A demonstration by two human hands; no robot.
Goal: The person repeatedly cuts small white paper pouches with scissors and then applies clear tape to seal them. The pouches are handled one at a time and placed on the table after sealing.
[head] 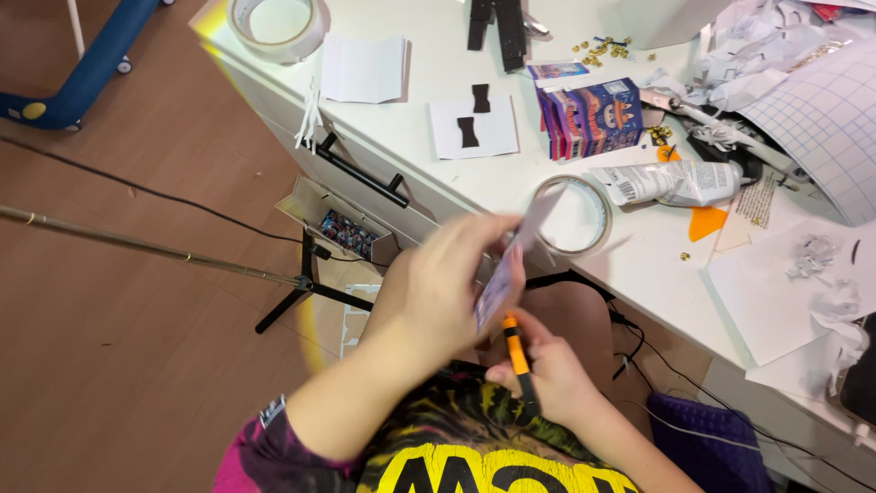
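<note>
My left hand is raised in front of me, pinching a thin printed card piece that stands nearly edge-on to the camera. My right hand sits just below it, gripping a craft knife with an orange and black handle. The knife's tip points up and meets the lower edge of the card. Both hands are held over my lap, just off the front edge of the white table. The card is blurred.
On the table lie two tape rolls, a purple printed box, a white tube, paper with black cut-outs, paper scraps and small gold fasteners. A tripod and open carton stand on the floor.
</note>
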